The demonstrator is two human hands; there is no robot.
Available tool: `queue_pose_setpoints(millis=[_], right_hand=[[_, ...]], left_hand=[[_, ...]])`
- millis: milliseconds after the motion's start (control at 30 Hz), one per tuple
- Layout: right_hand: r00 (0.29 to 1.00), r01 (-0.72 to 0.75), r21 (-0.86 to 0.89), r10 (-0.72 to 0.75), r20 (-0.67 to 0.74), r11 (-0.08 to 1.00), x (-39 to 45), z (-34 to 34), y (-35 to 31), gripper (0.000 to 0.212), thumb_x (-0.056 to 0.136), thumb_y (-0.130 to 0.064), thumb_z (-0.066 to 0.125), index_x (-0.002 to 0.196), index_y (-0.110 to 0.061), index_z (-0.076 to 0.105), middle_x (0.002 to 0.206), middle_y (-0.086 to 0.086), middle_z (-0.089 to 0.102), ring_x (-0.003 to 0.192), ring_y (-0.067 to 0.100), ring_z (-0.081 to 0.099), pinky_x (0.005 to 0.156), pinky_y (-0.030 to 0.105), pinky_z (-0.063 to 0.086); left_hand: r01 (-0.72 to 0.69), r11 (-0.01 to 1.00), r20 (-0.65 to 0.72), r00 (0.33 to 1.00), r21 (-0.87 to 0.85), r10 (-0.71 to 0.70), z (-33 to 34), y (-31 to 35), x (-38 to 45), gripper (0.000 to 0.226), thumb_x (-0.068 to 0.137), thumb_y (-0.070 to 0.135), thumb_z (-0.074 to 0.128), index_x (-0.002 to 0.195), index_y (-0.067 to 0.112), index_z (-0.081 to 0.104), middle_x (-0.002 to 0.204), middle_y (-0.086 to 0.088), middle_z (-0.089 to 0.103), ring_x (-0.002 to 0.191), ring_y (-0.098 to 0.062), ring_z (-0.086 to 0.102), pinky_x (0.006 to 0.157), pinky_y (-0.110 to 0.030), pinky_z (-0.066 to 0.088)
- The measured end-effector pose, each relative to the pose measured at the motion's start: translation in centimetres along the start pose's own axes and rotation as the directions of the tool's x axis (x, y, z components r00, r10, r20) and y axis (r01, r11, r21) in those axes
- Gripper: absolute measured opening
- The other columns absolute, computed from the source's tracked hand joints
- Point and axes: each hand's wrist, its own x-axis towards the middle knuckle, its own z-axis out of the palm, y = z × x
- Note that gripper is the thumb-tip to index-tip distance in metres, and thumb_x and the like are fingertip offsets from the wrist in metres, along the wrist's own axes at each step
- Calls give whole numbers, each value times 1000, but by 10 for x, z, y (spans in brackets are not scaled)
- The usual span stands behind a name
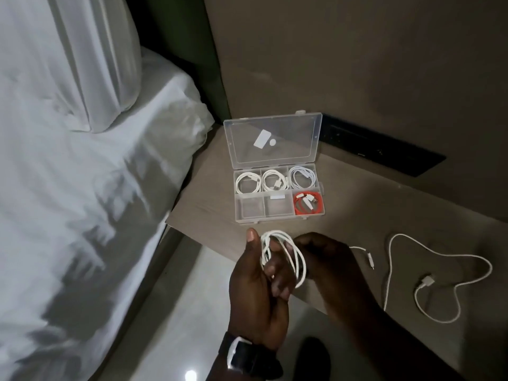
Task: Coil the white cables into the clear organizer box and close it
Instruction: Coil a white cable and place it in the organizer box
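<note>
Left hand [257,281] fingers curled through white cable coil [283,259] | right hand [321,251] pinching coil's far edge | organizer box [277,215] open just beyond hands, two near compartments empty | risk: slack grip, loops springing apart | loose cable [439,270] right of hands

A white cable [284,255] is held coiled around the left hand [258,292], pinched by the right hand [321,254]. The open box [277,193] sits near the table's [384,210] back edge; another cable [439,279] lies loose toward the right edge
</note>
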Motion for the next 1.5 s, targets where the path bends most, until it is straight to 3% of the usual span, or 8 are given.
queue_pose_setpoints(millis=[167, 367, 500, 600, 767, 1033, 1200, 1500], right_hand=[[991, -134, 305, 123, 55, 943, 0, 19, 19, 36, 99, -30, 50, 100, -3, 73, 97, 24, 74, 86, 29, 70, 83, 42, 56], [990, -50, -164, 72, 125, 985, 21, 15, 14, 25, 99, -20, 54, 94, -2, 70, 78, 6, 74, 65, 10, 70, 58, 19, 53], [997, 58, -606, -10, 82, 793, 40, 16, 12, 26, 97, -27, 56, 84, -6, 65, 78, 16, 68, 67, 26, 65, 65, 37, 50], [1000, -22, -403, 26, 4, 915, 54, 19, 11, 23, 91, -20, 65, 76, -2, 64, 72, 21, 66, 60, 23, 62, 61, 34, 50], [977, -185, 131, 196, -80, 974, 99, 22, 14, 14, 87, -5, 69, 74, -10, 69, 75, 12, 63, 70, 23, 57, 70, 33, 48], [949, -79, -213, 8, -316, 974, 161, -1, 25, 9, 77, -10, 80, 75, -14, 72, 65, 3, 69, 54, 14, 65, 61, 33, 57], [942, 20, -596, -214, -258, 803, 174, -1, 39, 12, 76, -18, 80, 84, -12, 74, 84, 11, 69, 72, 26, 71, 74, 47, 59], [957, 141, -888, -290, 10, 438, 171, -8, 48, 25, 81, -28, 75, 103, -18, 71, 96, 4, 64, 93, 22, 62, 77, 27, 39]], left_hand=[[29, 993, -33, 999, -111, -33, -21, 8, 24, 43, 96, 46, 42, 74, 11, 54, 48, 5, 36, 31, -5, 30, 34, -17, 24], [94, 996, -156, 984, 11, -91, -34, 8, 46, 45, 93, 50, 48, 71, 11, 56, 47, 4, 36, 29, -5, 29, 30, -13, 28], [1, 926, -357, 923, 378, 145, -41, 5, 70, 54, 95, 52, 50, 64, 10, 62, 48, -2, 46, 36, -12, 38, 35, -16, 32], [-95, 857, -370, 874, 506, 315, -47, 5, 93, 43, 96, 49, 51, 80, 8, 54, 51, 1, 48, 40, -12, 43, 39, -18, 36], [-298, 465, -24, 822, 834, 570, -52, 7, 131, 27, 102, 36, 42, 90, 25, 62, 61, 12, 59, 54, -11, 58, 52, -30, 49], [-308, -205, 369, 791, 929, 487, -69, 11, 189, 26, 98, 12, 52, 82, 0, 67, 82, -23, 60, 85, -37, 54, 74, -45, 43], [-174, -138, 219, 862, 975, 457, -80, 10, 196, 18, 92, 21, 63, 94, 8, 76, 93, -18, 63, 91, -32, 60, 75, -40, 48], [-138, -156, 196, 861, 978, 468, -85, 11, 190, 8, 84, 11, 66, 89, 14, 72, 91, -9, 67, 87, -29, 63, 72, -38, 48]])
